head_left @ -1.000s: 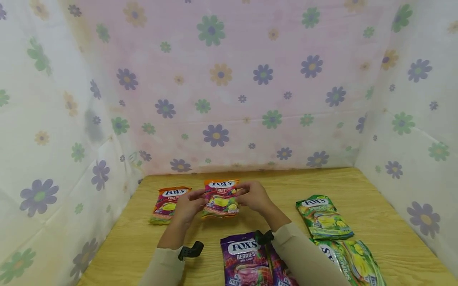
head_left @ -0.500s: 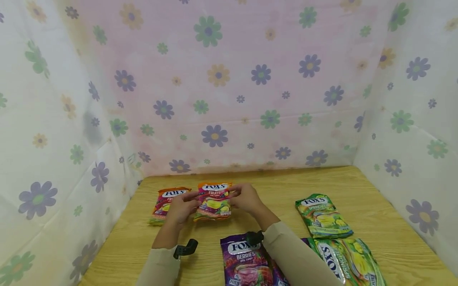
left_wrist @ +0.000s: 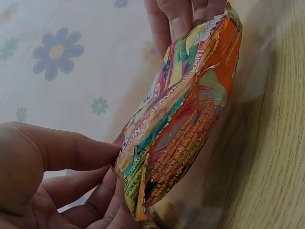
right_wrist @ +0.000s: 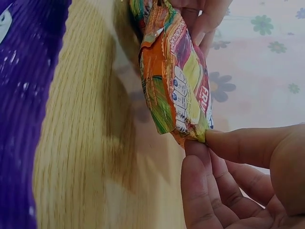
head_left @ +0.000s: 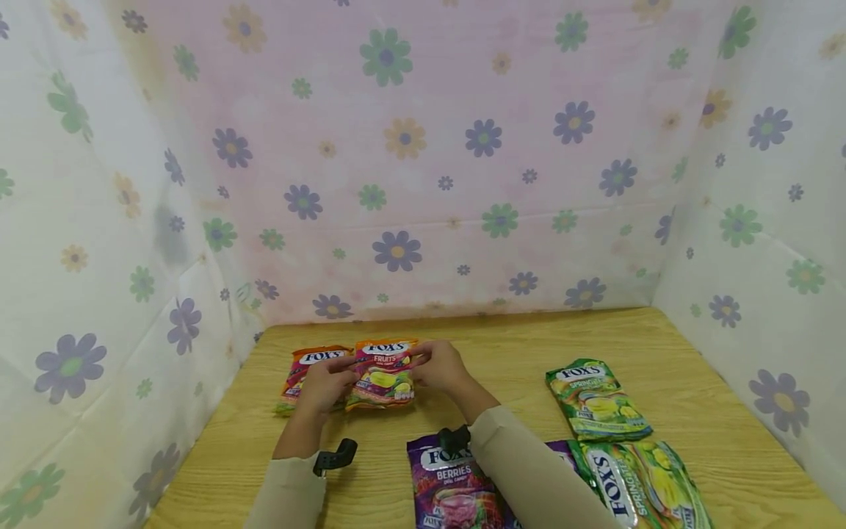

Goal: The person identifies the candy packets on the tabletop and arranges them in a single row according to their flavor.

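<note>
An orange and red bag of Fox's fruits candy (head_left: 382,378) is held at its two side edges, tilted up toward the head camera. My left hand (head_left: 322,386) pinches its left edge between thumb and fingers; in the left wrist view that edge of the candy bag (left_wrist: 176,109) shows its printed back. On the other side, my right hand (head_left: 441,365) pinches the right edge, seen close in the right wrist view with the candy bag (right_wrist: 183,81). Beside it at left lies a second fruits candy bag (head_left: 294,382), partly hidden behind the left hand.
Near the front lies a purple berries candy bag (head_left: 449,477), with another purple one mostly under the right sleeve. Two green candy bags (head_left: 598,400) rest at right on the wooden table (head_left: 502,353). A flowered cloth (head_left: 456,250) encloses the back and sides.
Both hands have carried the fruits candy bag leftward and slightly down, so it now comes up against the second fruits bag in the head view. The other bags stay where they were.
</note>
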Demonstrator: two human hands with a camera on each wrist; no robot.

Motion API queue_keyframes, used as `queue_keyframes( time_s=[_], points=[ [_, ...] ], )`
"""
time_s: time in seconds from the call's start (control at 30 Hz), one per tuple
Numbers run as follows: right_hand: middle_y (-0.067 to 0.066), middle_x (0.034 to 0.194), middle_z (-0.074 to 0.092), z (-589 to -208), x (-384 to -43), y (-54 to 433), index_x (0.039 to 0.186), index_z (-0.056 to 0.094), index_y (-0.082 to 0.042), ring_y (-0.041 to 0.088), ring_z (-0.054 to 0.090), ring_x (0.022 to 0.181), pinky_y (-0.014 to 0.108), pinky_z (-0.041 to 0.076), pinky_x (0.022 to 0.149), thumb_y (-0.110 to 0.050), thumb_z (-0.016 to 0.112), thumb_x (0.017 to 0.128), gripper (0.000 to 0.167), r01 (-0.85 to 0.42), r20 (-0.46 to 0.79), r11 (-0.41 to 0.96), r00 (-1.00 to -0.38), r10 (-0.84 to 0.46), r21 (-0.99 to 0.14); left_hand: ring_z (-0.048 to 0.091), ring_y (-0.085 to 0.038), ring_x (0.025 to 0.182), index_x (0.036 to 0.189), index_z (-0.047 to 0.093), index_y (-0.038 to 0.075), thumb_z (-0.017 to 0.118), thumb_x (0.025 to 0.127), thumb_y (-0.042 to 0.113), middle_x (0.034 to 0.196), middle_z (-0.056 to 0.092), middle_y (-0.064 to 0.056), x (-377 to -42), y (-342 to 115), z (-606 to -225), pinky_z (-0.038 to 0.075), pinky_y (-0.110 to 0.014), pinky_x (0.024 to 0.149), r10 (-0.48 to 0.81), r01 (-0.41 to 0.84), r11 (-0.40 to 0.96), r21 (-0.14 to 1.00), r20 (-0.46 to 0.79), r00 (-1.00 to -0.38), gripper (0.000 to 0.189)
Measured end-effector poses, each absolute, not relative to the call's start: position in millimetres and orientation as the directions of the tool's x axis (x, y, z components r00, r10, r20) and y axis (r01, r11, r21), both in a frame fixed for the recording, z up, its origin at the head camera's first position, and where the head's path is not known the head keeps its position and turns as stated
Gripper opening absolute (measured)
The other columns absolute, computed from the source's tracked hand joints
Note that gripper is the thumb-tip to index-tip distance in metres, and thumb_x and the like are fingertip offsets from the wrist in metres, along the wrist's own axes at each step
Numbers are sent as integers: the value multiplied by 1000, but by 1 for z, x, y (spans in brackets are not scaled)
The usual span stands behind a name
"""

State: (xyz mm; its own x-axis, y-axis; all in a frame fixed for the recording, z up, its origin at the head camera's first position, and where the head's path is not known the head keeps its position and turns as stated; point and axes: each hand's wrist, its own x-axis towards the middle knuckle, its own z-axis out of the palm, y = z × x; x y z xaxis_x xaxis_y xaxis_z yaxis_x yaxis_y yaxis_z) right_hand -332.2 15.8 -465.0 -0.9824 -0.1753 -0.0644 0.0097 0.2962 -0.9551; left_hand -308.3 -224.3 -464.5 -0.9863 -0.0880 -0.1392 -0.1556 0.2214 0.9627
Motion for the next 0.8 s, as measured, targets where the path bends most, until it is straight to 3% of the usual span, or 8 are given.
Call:
queue_keyframes(
  time_s=[0.23,0.8],
  points=[
    [10,92,69,-467,-334,10,123,74,-3,26,69,77,43,64,73,2,78,87,37,21,-77,300,-982,-175,-954,67,-17,87,138,62,1,65,99,7,131,65,-22,-307,-228,-466,56,-30,72,-94,-141,272,952,-119,-988,40],
    [9,89,68,-475,-331,0,124,73,-4,19,62,72,31,57,62,0,75,90,35,48,-116,335,-975,-188,-941,67,-16,83,134,66,1,64,100,6,128,67,-20,-311,-236,-472,56,-29,69,-115,-163,352,922,-130,-985,34]
  ],
)
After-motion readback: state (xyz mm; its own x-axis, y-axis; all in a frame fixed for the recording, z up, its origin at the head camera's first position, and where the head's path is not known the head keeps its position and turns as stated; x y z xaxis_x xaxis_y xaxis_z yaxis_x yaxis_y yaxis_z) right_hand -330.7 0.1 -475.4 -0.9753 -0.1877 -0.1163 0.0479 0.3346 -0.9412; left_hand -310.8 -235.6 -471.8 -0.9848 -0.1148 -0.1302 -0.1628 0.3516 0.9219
